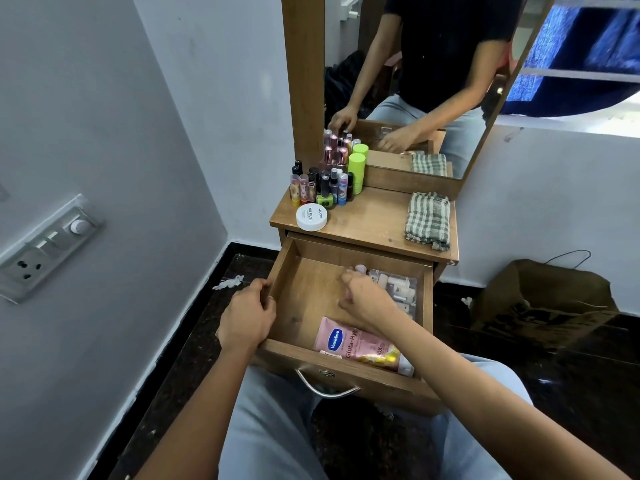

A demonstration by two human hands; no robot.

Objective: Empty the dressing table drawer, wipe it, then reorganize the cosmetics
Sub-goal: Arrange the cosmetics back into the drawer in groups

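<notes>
Drawer (311,296) of the wooden dressing bench (374,220) stands pulled out toward the person's knees, its bare floor showing on the left half. The left grip (247,317) clasps the drawer's left wall near the front corner, fingers curled over the edge and thumb outside. The right grip (367,299) is inside the drawer toward the back, fingers bent, right against a clear pouch (401,285) of small pale items in the back right corner. A small pink item (360,269) shows just past its fingertips; whether the grip grasps it or the pouch cannot be told. A pink Vaseline tube (349,341) lies flat along the drawer's front wall, partly under the right forearm.

On the bench top, a crowd of small bottles and sticks (322,185) stands upright at the back left, with a green cylinder (356,168) beside it and a white round jar (311,218) in front. A folded checked cloth (428,216) lies well apart on the right side. A mirror (415,81) rises behind.
</notes>
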